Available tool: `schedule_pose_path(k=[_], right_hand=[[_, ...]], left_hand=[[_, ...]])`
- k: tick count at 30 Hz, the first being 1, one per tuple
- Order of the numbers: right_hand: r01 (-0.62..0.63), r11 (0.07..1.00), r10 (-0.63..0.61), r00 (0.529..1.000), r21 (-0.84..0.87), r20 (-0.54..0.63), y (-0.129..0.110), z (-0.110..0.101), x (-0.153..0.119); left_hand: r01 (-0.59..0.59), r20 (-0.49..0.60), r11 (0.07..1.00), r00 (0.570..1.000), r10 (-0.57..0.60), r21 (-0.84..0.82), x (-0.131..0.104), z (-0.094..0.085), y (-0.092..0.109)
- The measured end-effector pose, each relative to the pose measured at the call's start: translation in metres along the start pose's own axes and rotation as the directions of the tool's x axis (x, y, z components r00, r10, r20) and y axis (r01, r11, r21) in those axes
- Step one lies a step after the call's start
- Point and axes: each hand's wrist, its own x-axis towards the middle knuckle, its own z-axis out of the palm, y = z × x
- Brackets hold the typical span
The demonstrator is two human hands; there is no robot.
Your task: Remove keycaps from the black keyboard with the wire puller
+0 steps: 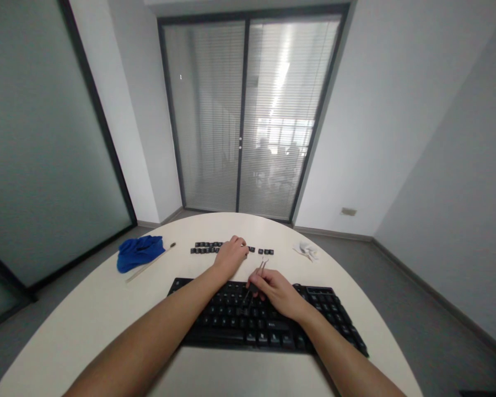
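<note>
My left hand (pixel 231 255) reaches over the rows of loose black keycaps (pixel 205 250) beyond the keyboard. Its fingers are bent down and closed at a keycap, mostly hidden by the hand. Above the middle of the black keyboard (pixel 215 335), my right hand (pixel 275 289) is closed around a thin wire keycap puller (pixel 262 266). Wire prongs stick out from both sides of the fist, some pointing away and some down towards the keys. Its middle is covered by my fingers. More keycaps (pixel 266 251) lie right of my left hand.
On the left of the rounded white table (pixel 86 331) lie a blue cloth (pixel 139 252) and a thin wooden-handled brush (pixel 151 263). A crumpled white tissue (pixel 306 251) rests near the right edge. Glass doors with blinds (pixel 240 121) stand beyond.
</note>
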Motion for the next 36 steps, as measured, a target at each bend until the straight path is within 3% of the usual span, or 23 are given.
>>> schedule_pose_path(k=[8,15,21,23,25,29,36], right_hand=[[0.000,1.000,0.000,1.000,-0.007,0.003,0.001,-0.001,0.002],[-0.003,1.000,0.003,1.000,-0.015,0.000,-0.001,-0.001,0.001],[-0.039,0.999,0.034,0.988,-0.032,-0.148,-0.006,-0.011,0.000],[-0.054,0.993,0.030,0.978,-0.109,-0.208,-0.012,-0.019,-0.002],[-0.061,0.973,0.005,0.969,-0.223,-0.246,-0.018,-0.026,-0.005],[-0.075,0.920,-0.005,0.980,-0.385,-0.201,-0.023,-0.029,-0.009],[-0.051,0.924,-0.001,0.991,-0.379,-0.136,-0.020,-0.018,-0.007]], left_hand=[[0.013,0.009,0.997,1.000,-0.013,0.077,0.006,0.002,0.002],[0.140,0.013,0.990,0.990,-0.141,0.034,0.000,-0.015,0.013],[0.310,0.057,0.945,0.951,-0.305,-0.107,-0.037,-0.028,0.038],[0.347,0.105,0.902,0.938,-0.330,-0.258,-0.057,-0.029,0.051],[0.319,0.109,0.870,0.947,-0.301,-0.375,-0.076,-0.030,0.061],[0.177,0.006,0.918,0.982,-0.187,-0.355,-0.101,-0.030,0.068],[0.073,-0.014,0.936,0.997,-0.082,-0.345,-0.107,-0.033,0.056]])
